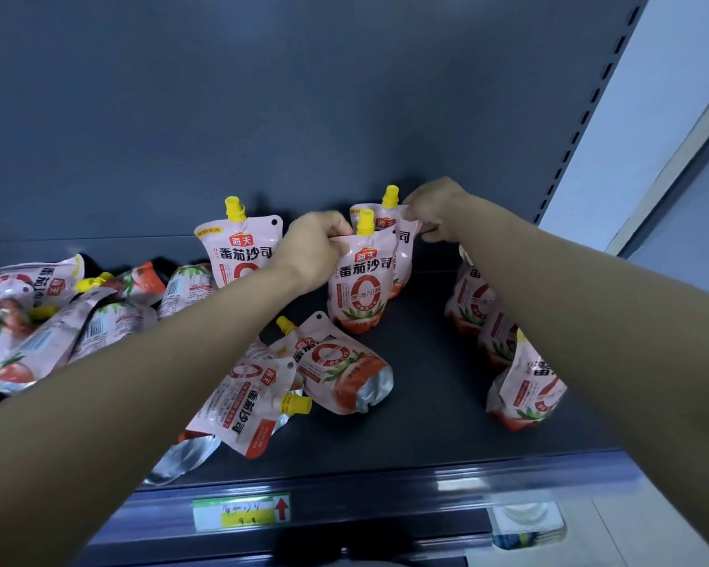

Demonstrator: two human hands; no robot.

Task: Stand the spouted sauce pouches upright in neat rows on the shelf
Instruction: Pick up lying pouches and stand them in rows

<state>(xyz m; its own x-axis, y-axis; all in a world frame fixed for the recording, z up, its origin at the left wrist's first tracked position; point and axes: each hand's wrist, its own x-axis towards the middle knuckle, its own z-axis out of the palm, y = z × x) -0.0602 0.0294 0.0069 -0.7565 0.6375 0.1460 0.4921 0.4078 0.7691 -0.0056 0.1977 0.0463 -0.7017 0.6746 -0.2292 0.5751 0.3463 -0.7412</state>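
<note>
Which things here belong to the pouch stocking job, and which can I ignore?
Job:
- front pouch, pinched by left hand
- rear pouch, pinched by right hand
- fallen pouches
- left heap
- shelf

Ignore:
- price tag
- slotted upright

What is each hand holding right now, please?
Left hand: pinches the front upright pouch at its top corner.
Right hand: pinches the rear upright pouch at its top corner.
</note>
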